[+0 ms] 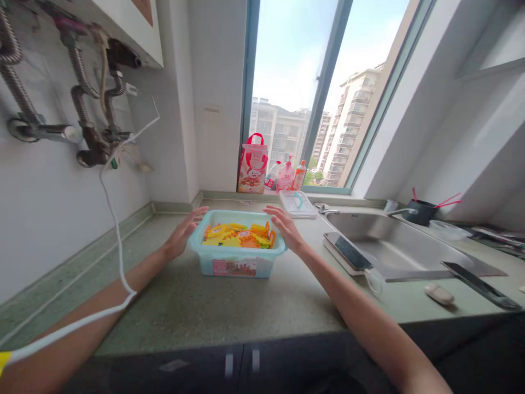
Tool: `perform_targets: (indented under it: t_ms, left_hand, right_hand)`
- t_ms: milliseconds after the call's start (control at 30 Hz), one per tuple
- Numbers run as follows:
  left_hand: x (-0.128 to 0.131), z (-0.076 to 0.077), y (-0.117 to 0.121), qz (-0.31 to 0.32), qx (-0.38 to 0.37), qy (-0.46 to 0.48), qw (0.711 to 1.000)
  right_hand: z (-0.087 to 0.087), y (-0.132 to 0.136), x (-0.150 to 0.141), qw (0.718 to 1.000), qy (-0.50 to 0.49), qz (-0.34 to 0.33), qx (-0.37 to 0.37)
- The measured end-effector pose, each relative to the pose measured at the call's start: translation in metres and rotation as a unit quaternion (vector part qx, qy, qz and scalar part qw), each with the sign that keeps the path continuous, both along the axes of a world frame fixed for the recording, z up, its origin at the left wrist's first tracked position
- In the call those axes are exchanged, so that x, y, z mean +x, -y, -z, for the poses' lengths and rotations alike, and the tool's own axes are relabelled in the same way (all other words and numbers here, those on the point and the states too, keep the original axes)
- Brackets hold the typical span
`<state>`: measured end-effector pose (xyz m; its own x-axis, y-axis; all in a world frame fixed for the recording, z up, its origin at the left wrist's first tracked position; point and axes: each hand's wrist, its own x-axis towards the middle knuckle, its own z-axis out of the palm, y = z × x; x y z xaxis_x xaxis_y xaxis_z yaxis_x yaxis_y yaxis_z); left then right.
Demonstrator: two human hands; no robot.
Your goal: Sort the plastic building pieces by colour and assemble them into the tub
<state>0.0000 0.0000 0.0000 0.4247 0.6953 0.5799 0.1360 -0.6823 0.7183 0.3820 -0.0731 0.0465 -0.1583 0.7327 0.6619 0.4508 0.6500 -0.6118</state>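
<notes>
A pale blue plastic storage bin (235, 253) stands on the counter between my two hands. Inside it lie several yellow and orange snack packets (241, 236), and a pink label (234, 267) is on its front wall. My left hand (182, 234) is beside the bin's left end, fingers stretched forward and apart. Along the right end, my right hand (286, 227) has its fingers extended over the far right corner. Both hands are close to the rim; whether they touch it I cannot tell.
A clear-topped lid (297, 204) lies behind the bin, near bottles (286, 174) and a pink bag (252, 168) at the window. Rightward are a phone (348, 251) on a white box, a steel sink (394, 241) and a knife (479, 284). A white cable (118, 241) crosses my left forearm.
</notes>
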Motion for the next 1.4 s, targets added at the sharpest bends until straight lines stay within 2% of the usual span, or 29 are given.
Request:
perform_targets:
  t_ms: [67, 133, 300, 533, 600, 667, 767, 933, 1033, 1100, 1167, 1233, 1300, 1333, 1400]
  left_hand:
    - [0.004, 0.001, 0.003, 0.046, -0.039, 0.019, 0.998]
    - [0.009, 0.002, 0.008, 0.089, -0.077, 0.040, 0.992]
    - [0.019, 0.004, 0.015, 0.119, -0.106, 0.046, 0.986]
    - [0.016, -0.001, 0.015, 0.113, -0.106, 0.023, 0.988]
    - [0.015, -0.004, 0.014, 0.083, -0.062, 0.000, 0.995]
    - [0.013, -0.007, 0.014, 0.031, 0.019, -0.041, 0.998]
    - [0.009, -0.014, 0.017, -0.026, 0.147, -0.100, 0.984]
    - [0.006, -0.025, 0.030, -0.007, 0.287, -0.093, 0.953]
    - [0.011, -0.031, 0.043, -0.005, 0.388, -0.093, 0.917]
    - [0.017, -0.035, 0.053, -0.004, 0.442, -0.125, 0.888]
    - [0.023, -0.038, 0.060, -0.001, 0.473, -0.163, 0.866]
    - [0.026, -0.039, 0.061, -0.001, 0.475, -0.195, 0.858]
    - [0.025, -0.038, 0.054, -0.028, 0.432, -0.214, 0.876]
    - [0.023, -0.036, 0.048, -0.062, 0.389, -0.214, 0.894]
    - [0.017, -0.031, 0.034, -0.148, 0.272, -0.181, 0.933]
  right_hand:
    - [0.019, -0.007, -0.004, 0.997, -0.029, -0.046, -0.061]
    - [0.028, -0.007, 0.001, 0.992, -0.043, -0.070, -0.099]
    - [0.022, 0.000, 0.021, 0.987, -0.044, -0.078, -0.134]
    - [0.021, 0.005, 0.017, 0.985, -0.063, -0.061, -0.151]
    - [0.021, 0.006, 0.016, 0.984, -0.066, -0.059, -0.157]
    - [0.020, 0.007, 0.017, 0.983, -0.064, -0.060, -0.161]
    - [0.019, 0.006, 0.020, 0.982, -0.056, -0.068, -0.169]
    - [0.018, 0.006, 0.023, 0.983, -0.039, -0.067, -0.166]
    - [0.020, 0.006, 0.023, 0.984, -0.044, -0.056, -0.166]
    - [0.025, 0.005, 0.021, 0.978, -0.080, -0.059, -0.182]
    - [0.032, 0.002, 0.017, 0.957, -0.161, -0.084, -0.228]
    - [0.040, -0.002, 0.015, 0.913, -0.248, -0.127, -0.298]
    - [0.048, -0.006, 0.014, 0.874, -0.291, -0.165, -0.352]
    - [0.051, -0.008, 0.014, 0.866, -0.295, -0.176, -0.364]
    - [0.056, -0.010, 0.015, 0.870, -0.287, -0.182, -0.357]
